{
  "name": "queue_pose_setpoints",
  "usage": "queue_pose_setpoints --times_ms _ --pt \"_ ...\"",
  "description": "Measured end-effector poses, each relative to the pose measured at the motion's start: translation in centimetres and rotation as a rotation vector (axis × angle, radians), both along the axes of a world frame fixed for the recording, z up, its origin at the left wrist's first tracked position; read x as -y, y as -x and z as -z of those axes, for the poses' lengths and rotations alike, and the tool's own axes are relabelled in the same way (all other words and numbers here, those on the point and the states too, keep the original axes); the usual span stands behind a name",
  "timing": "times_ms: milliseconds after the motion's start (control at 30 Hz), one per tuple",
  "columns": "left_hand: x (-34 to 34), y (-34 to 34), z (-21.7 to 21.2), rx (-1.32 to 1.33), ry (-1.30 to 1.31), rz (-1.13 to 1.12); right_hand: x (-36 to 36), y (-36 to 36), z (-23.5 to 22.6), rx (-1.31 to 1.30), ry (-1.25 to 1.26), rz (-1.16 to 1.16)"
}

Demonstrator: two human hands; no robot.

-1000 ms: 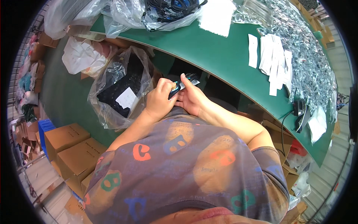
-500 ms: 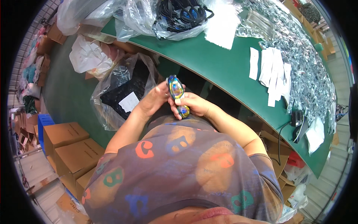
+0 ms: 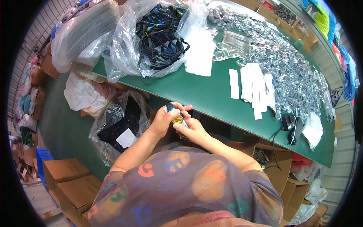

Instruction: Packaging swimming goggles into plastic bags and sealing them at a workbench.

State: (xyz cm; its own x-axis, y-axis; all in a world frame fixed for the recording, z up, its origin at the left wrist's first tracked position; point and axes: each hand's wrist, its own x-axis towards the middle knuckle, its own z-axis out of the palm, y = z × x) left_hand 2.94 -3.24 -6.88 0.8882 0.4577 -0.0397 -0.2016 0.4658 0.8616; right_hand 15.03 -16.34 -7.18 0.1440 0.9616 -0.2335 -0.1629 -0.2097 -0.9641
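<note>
A pair of swim goggles (image 3: 177,118) with shiny, mirrored lenses is held in front of my belly, close to the table's near edge. My left hand (image 3: 162,123) closes on its upper part, thumb laid on top. Lower down, my right hand (image 3: 193,131) grips it too, with the thumb pressed against the lens side. Fingers cover much of the goggles. Beyond my hands, a clear plastic bag (image 3: 124,49) on the table spills out a heap of black-strapped goggles (image 3: 162,45) with blue and yellow glints.
The green table (image 3: 204,92) carries white paper strips (image 3: 254,85), a large spread of clear plastic packets (image 3: 291,83) and a black device with a cable (image 3: 289,123). An open bag of black items (image 3: 123,130) stands on the floor left, near cardboard boxes (image 3: 77,185).
My left hand, earlier open beside the goggles, has now closed on them. The goggles have turned and are more covered by fingers. The view has tilted, showing more of the table's far side.
</note>
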Motion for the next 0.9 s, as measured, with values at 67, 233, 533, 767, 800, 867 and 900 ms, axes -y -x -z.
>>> queue_pose_setpoints --times_ms 67,233,533,767,800,867,900 --pt "-0.4 -0.9 -1.0 -0.002 -0.137 0.132 1.2 -1.8 -0.9 0.168 -0.159 -0.018" --pt "-5.1 -7.0 -3.9 0.010 -0.521 0.110 4.1 -6.7 -1.3 0.025 -0.238 0.265" --pt "-16.4 -19.1 -2.0 -0.420 -1.698 -0.360 6.2 -10.2 -0.9 -0.204 -0.454 0.590" --pt "-16.2 -19.5 -2.0 -0.482 -1.908 -0.254 6.4 -10.8 -0.2 -0.278 -0.444 0.507" --pt "-16.3 -18.7 -1.3 -0.281 -1.823 -0.451 6.5 -10.8 -0.3 -0.268 -0.461 0.466" --pt "-14.7 -17.6 -2.7 -0.356 -1.809 -0.402 6.5 -11.0 -0.2 -0.279 -0.472 0.466" --pt "-13.9 -16.8 -3.6 -0.439 -1.789 -0.364 6.4 -11.0 -0.2 -0.288 -0.481 0.456"
